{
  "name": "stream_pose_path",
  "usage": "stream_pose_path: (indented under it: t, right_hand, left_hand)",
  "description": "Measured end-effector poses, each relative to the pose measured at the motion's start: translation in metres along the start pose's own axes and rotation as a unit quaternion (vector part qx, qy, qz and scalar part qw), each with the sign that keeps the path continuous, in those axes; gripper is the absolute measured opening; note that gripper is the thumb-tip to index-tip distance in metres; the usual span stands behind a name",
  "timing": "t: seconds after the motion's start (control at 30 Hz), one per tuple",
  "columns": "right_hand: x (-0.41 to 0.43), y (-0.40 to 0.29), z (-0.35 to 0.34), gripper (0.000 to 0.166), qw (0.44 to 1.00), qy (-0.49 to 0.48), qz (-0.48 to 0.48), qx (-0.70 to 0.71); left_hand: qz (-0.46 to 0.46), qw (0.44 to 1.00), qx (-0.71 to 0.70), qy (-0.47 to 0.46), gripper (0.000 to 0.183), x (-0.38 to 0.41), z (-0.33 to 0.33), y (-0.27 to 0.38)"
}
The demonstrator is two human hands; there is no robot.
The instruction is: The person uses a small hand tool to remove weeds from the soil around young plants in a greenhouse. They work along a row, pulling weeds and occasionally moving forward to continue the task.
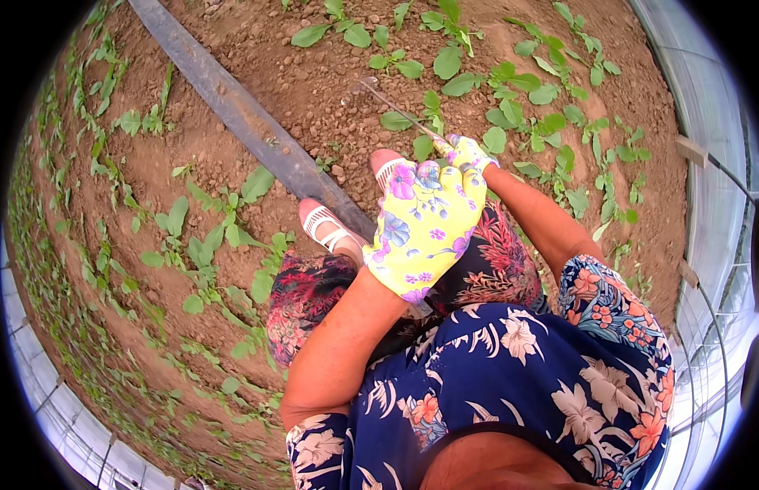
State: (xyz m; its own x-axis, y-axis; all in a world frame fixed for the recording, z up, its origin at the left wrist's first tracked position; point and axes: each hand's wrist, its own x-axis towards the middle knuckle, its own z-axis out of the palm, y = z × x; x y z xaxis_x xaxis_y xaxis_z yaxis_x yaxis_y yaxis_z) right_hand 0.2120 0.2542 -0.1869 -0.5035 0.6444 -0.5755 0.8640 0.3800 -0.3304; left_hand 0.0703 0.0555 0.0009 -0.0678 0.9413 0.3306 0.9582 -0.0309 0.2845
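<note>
My right hand (469,153), in a yellow floral glove, grips the handle of a thin-shafted hand hoe (396,109). The tool's shaft slants away from me to a small metal head (368,82) at the loose brown soil. My left hand (425,229), in a matching glove, is right behind the right one, back up, with its fingers curled over the handle's rear part. That part of the handle is hidden by the glove. Leafy green seedlings (431,110) stand beside the shaft, close to my right hand.
A dark flat drip hose (244,116) runs diagonally across the soil to my feet. My striped shoe (330,226) stands beside it. Rows of seedlings (201,245) grow on the left, with more plants (551,122) at right. Plastic greenhouse sheeting (710,110) borders the right side.
</note>
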Motion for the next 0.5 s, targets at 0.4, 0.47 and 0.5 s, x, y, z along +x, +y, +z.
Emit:
stream_pose_path:
  t: [0.4, 0.47, 0.5]
  right_hand:
    - [0.015, 0.051, -0.001, 0.055, 0.99, 0.008, -0.012, 0.141]
    - [-0.021, 0.02, -0.007, 0.063, 0.99, -0.03, 0.028, 0.138]
    - [-0.034, 0.035, -0.007, 0.061, 0.99, 0.041, 0.022, 0.13]
  left_hand:
    - [0.013, 1.0, -0.007, -0.015, 0.027, 0.01, 0.011, -0.007]
    - [-0.02, 0.999, 0.009, -0.034, 0.028, -0.003, 0.014, -0.016]
    - [-0.031, 0.998, 0.01, -0.05, 0.026, -0.001, 0.018, -0.016]
